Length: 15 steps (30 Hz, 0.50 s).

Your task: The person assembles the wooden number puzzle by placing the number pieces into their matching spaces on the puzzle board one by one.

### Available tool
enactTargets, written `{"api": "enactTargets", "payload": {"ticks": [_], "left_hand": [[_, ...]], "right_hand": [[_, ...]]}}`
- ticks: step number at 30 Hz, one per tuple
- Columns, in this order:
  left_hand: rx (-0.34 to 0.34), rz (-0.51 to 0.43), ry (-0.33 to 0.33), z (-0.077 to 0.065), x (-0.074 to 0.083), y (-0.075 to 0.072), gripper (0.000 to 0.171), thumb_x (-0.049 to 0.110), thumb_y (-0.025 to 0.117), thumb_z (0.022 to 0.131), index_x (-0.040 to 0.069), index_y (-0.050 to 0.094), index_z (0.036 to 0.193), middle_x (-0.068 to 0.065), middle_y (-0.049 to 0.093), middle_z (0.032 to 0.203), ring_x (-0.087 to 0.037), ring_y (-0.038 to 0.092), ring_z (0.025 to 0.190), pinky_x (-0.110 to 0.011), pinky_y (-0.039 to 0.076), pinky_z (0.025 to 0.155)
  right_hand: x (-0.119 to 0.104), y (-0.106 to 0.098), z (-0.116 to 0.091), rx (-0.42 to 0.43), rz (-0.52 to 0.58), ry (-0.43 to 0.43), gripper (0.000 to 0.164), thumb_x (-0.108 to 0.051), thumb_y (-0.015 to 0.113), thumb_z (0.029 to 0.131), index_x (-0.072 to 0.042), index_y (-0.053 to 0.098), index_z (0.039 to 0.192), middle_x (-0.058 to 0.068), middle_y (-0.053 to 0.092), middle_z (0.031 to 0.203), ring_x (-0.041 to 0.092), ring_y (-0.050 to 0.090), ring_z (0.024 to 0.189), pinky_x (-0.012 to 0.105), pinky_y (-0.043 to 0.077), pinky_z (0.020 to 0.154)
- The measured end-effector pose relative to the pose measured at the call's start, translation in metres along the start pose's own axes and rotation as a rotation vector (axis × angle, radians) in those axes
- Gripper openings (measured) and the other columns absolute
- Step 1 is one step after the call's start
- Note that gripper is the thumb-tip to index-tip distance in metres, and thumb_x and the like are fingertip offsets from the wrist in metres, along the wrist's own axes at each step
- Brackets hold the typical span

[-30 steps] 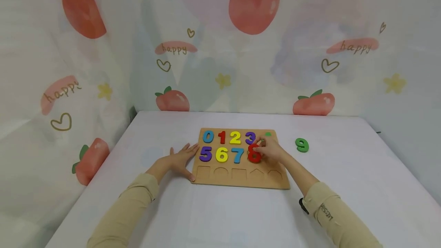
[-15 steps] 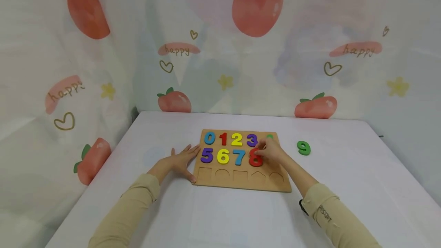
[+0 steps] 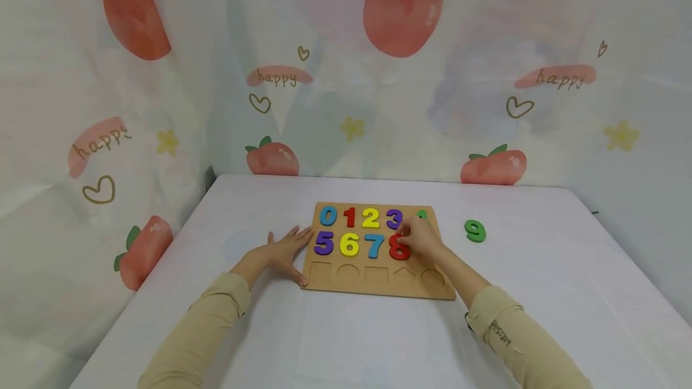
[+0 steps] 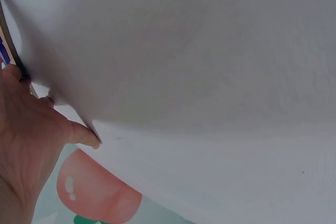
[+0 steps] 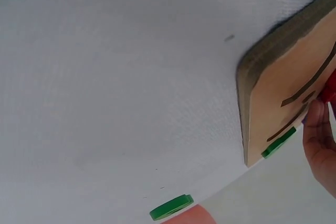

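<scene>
A wooden number puzzle board (image 3: pixel 351 281) lies on the white table. My right hand (image 3: pixel 424 239) is over its right part, thumb and fingertips pinching the upper part of the red number 8 (image 3: pixel 400 252). That piece sits at its place in the second row, partly hidden by the fingers. In the right wrist view, the fingers (image 5: pixel 315 121) reach the red piece at the image edge. My left hand (image 3: pixel 281 255) rests with spread fingers against the board's left edge. The green number 4 (image 3: pixel 422 214) is partly covered by my right hand.
A green number 9 (image 3: pixel 475 231) lies on the table (image 3: pixel 346 341) right of the board. Several coloured numbers, such as the blue 7 (image 3: pixel 374 246) and purple 5 (image 3: pixel 324 243), fill the rows. Shape outlines run along the near edge. Printed cloth (image 3: pixel 324 101) hangs behind.
The red 8 has come down from a tilted position above the board to lie flat at its place, my right hand lowering with it. My left hand stays at the board's edge.
</scene>
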<state>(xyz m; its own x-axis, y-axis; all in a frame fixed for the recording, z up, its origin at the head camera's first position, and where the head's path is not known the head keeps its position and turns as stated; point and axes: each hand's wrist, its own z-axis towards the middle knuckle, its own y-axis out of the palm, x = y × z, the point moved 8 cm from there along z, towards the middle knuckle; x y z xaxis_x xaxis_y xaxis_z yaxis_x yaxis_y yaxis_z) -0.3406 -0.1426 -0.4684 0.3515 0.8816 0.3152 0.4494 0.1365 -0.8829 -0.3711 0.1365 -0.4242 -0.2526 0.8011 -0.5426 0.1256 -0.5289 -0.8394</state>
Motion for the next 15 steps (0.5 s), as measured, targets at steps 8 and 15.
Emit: {"api": "enactTargets", "payload": {"ticks": [8,15], "left_hand": [[-0.004,-0.004,0.009,-0.0012,0.0031,0.0004,0.123,0.056,0.079,0.064,0.015,0.005,0.153,-0.002,-0.001,0.161,-0.032,-0.007,0.147,-0.076,-0.007,0.1],[0.001,-0.009,0.012,-0.0019,0.0036,-0.0029,0.122,0.055,0.079,0.064,0.014,0.005,0.153,-0.003,-0.001,0.161,-0.032,-0.007,0.147,-0.077,-0.007,0.1]], "right_hand": [[0.0024,0.0032,-0.0011,-0.012,0.019,0.018,0.006,0.0,0.067,0.084,0.005,0.066,0.083,0.013,0.062,0.081,0.02,0.052,0.075,0.028,0.045,0.066],[0.0015,0.0026,-0.0037,-0.003,0.065,0.036,0.007,0.0,0.066,0.085,0.005,0.061,0.086,0.015,0.062,0.085,0.023,0.055,0.078,0.032,0.049,0.071]]}}
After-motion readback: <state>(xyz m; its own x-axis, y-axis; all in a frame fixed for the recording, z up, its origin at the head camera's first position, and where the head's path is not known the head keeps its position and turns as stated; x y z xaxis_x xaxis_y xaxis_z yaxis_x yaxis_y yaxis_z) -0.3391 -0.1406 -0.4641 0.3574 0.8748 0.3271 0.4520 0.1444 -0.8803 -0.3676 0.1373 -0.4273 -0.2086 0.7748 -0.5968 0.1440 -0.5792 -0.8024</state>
